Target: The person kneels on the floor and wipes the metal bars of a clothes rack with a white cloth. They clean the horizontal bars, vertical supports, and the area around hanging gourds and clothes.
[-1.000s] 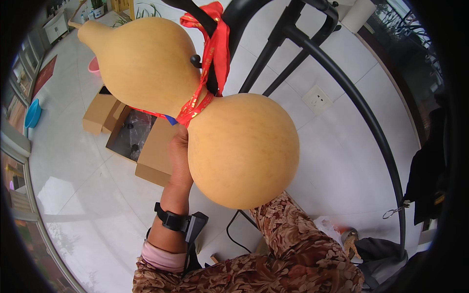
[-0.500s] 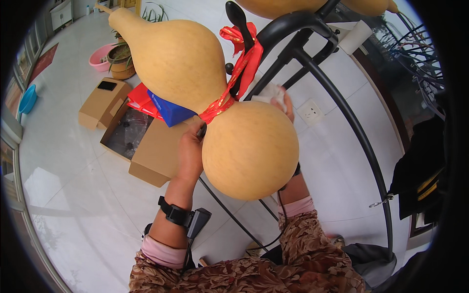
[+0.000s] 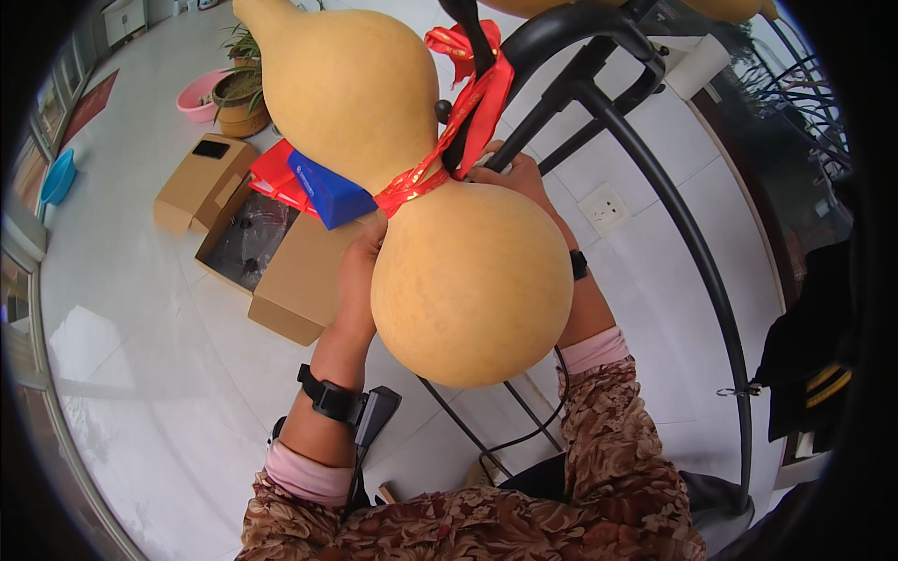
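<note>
A large tan bottle gourd (image 3: 440, 238) fills the centre, its narrow end tipped toward 11 o'clock and its round lower bulb at the middle. A red ribbon with gold marks (image 3: 412, 185) circles its waist and loops over a black metal frame (image 3: 613, 117) that curves from 1 to 4 o'clock. The person's left hand (image 3: 365, 248), at 10 o'clock, touches the gourd just below the ribbon; the fingers are mostly hidden, so I cannot tell how tightly they grip. The right hand (image 3: 522, 179), at 1 o'clock, is partly covered by the gourd; a scrap of white material (image 3: 498, 163) shows at its fingers, though I cannot tell whether they pinch it. An open cardboard box (image 3: 304, 290) lies at 9 o'clock, beside a blue package (image 3: 329, 192) at 10.
</note>
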### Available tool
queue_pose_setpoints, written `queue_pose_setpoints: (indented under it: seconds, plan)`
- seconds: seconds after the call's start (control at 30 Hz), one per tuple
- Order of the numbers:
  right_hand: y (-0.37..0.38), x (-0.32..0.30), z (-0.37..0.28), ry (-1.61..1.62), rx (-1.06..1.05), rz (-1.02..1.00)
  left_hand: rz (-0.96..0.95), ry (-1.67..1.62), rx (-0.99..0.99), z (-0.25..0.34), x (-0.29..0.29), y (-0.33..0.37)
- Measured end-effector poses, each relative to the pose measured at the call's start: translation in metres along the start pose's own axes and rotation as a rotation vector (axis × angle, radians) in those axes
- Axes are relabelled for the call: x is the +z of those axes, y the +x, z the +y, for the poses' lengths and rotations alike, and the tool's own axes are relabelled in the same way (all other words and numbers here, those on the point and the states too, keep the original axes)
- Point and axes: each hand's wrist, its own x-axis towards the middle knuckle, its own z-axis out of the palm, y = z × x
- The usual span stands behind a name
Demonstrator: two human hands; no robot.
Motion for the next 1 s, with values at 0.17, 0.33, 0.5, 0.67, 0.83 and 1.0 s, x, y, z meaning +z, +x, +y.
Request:
queue_pose_setpoints:
  seconds: [0.17,0.33,0.5,0.67,0.83,1.0]
  plan:
    - [0.0,0.005,0.055,0.173,0.015,-0.115,-0.056,-0.449,-0.114,0.011,0.013,-0.006]
    - [-0.015,0.01,0.105,0.183,0.083,-0.023,-0.041,-0.407,-0.201,0.017,0.015,0.003]
    - [-0.034,0.026,0.167,0.161,0.142,0.096,-0.031,-0.407,-0.204,0.014,0.016,-0.005]
    - [-0.053,0.038,0.215,0.121,0.231,0.195,0.027,-0.093,-0.159,0.027,0.027,-0.008]
    - [-0.063,0.061,0.267,0.093,0.284,0.24,0.01,0.029,-0.168,0.01,0.018,0.004]
    - [-0.108,0.072,0.306,0.051,0.266,0.221,-0.089,0.028,-0.101,-0.02,0.003,0.02]
